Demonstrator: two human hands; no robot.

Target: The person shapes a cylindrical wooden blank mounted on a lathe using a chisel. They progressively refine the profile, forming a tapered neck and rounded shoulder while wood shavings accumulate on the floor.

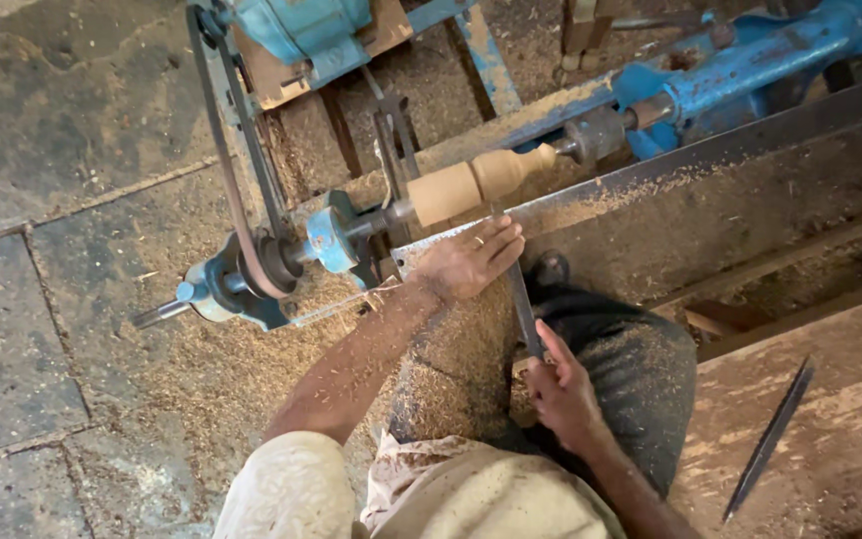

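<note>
A pale wooden workpiece (476, 182) is mounted on a blue lathe (730, 75), between the belt-driven pulley end and the tailstock. My left hand (471, 260) lies on the metal tool rest (591, 200), fingers pressing down the blade of a long metal chisel (523, 304) just under the wood. My right hand (559, 389) grips the chisel's lower end near my lap. The chisel tip meets the workpiece near its middle groove.
A dark drive belt (236, 170) runs from the motor (301, 25) at the top to the pulley (266, 265). Sawdust covers the stone floor and my legs. Another long dark chisel (770, 439) lies on the wooden board at right.
</note>
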